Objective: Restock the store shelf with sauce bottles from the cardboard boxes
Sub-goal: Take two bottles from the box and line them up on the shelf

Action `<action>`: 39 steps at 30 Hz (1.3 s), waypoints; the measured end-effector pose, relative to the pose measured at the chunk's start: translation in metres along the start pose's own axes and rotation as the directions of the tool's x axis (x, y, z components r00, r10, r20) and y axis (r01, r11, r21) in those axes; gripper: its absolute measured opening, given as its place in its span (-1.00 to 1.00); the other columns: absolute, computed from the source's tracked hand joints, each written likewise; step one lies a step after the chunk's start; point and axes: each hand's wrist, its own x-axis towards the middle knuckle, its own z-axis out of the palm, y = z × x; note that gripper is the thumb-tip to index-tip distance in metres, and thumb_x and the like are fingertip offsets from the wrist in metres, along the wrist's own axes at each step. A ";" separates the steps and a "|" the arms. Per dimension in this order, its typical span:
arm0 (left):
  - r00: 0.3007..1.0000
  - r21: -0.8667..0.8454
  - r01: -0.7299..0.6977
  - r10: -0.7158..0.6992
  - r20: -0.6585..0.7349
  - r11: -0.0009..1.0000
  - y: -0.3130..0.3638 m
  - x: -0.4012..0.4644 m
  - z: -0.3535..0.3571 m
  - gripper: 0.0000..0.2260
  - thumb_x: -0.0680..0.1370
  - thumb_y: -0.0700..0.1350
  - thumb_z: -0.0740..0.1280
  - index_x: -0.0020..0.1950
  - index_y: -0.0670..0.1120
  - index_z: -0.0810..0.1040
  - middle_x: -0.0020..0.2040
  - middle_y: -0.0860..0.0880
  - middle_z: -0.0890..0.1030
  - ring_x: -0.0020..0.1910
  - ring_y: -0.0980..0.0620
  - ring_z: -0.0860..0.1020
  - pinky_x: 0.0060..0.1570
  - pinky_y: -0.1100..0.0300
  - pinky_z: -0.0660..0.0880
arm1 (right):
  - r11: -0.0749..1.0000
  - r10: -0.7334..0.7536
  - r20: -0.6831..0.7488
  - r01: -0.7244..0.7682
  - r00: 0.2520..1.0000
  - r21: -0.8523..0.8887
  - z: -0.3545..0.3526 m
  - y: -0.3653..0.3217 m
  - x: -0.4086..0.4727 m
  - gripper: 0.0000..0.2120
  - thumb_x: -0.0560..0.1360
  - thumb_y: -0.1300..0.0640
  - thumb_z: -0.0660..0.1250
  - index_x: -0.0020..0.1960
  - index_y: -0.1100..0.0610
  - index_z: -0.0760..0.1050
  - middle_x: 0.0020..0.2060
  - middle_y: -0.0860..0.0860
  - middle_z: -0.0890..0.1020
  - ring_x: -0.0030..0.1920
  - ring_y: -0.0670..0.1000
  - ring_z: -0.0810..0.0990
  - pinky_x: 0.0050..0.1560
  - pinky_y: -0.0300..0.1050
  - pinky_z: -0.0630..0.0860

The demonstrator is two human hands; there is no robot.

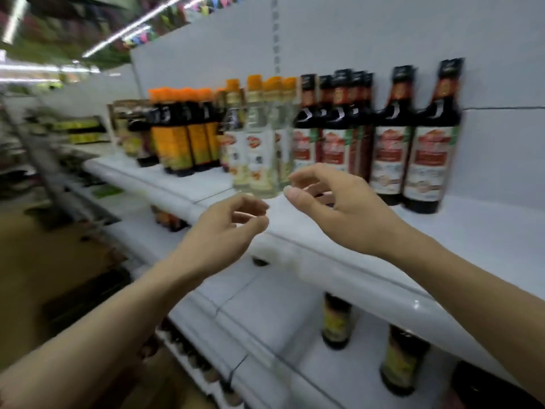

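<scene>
Left hand (227, 228), right hand (339, 208) empty over white shelf (339, 246); bottles (324, 128) behind.

Bottles (324, 134) stand in a row on the upper shelf (339, 240); both hands (348, 208) hover before them; more bottles (336, 320) below.

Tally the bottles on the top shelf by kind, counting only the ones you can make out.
Dark bottles with orange caps: about 4
Clear bottles with orange caps: 4
Dark bottles with black caps: about 7
Total: about 15; motion blur makes the rear rows uncertain.
</scene>
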 end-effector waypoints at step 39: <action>0.861 0.242 0.498 -0.441 -0.252 0.833 -0.480 0.030 -0.536 -0.92 0.56 0.01 0.33 0.04 0.15 0.55 -0.01 0.20 0.60 0.00 0.28 0.55 0.01 0.33 0.48 | 0.959 -0.238 0.596 0.090 0.767 0.267 0.653 -0.210 0.361 -0.63 0.55 -0.22 0.16 0.24 -0.06 0.47 0.05 -0.20 0.56 0.06 -0.19 0.54 0.01 -0.27 0.48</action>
